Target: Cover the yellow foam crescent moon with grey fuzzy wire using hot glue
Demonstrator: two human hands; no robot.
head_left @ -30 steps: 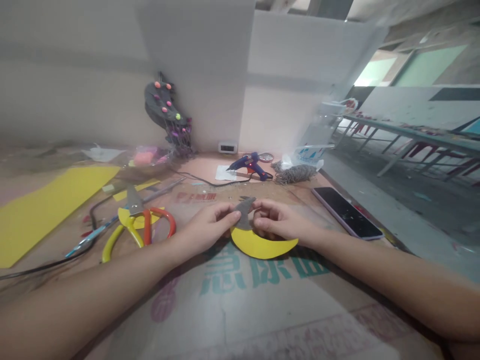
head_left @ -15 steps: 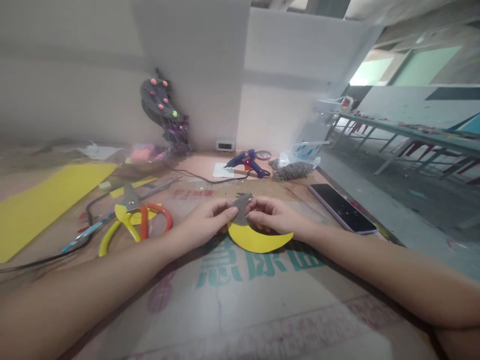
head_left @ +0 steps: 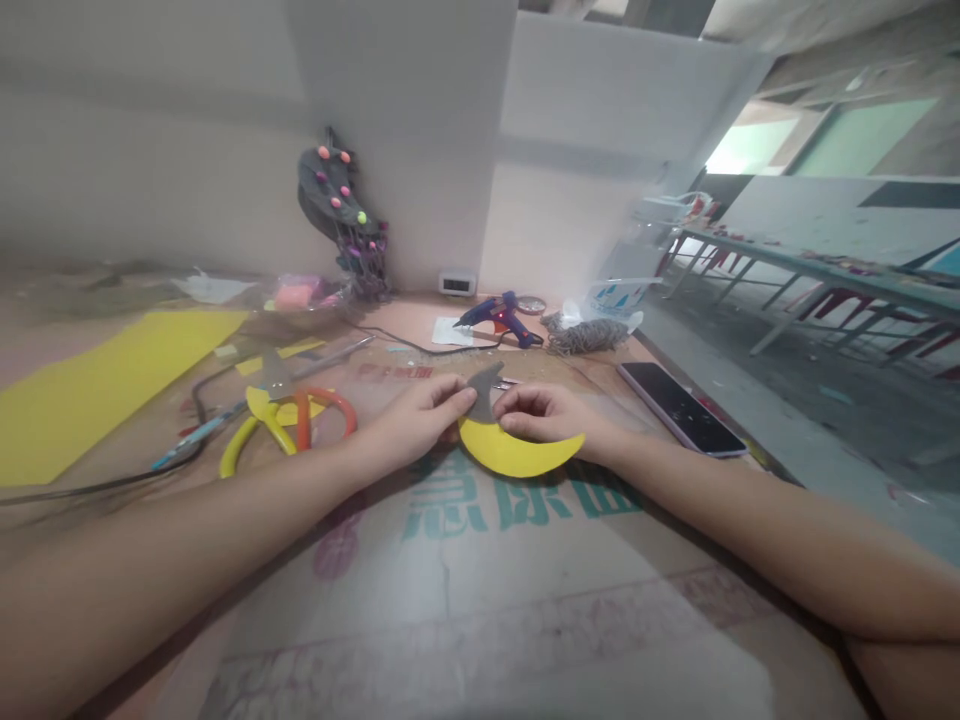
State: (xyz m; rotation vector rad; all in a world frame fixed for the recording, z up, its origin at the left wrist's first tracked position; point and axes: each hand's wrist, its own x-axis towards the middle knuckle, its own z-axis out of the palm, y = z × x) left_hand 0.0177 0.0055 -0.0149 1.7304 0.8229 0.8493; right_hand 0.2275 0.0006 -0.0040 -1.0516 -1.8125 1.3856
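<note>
A flat yellow crescent (head_left: 525, 452) is tilted up between my hands, its upper horn covered in grey (head_left: 484, 395). My left hand (head_left: 435, 412) pinches the grey part, thumb in front and fingers behind. Close by its inner curve, my right hand (head_left: 547, 412) is curled with thumb and fingertips together. Whatever those fingertips hold is too small to make out. A thin metal tip (head_left: 506, 384) shows just behind the crescent, mostly hidden.
Scissors (head_left: 289, 400) and a yellow sheet (head_left: 112, 390) lie left. Toward the back are a glue gun (head_left: 501, 315), grey yarn (head_left: 589, 335), a small display (head_left: 457, 284) and a grey crescent decoration with pompoms (head_left: 334, 195). A phone (head_left: 679, 408) lies right.
The crescent and both hands sit slightly higher in the picture, and the view has shifted a little. My left hand keeps its pinch; the right fingers remain curled beside the grey part.
</note>
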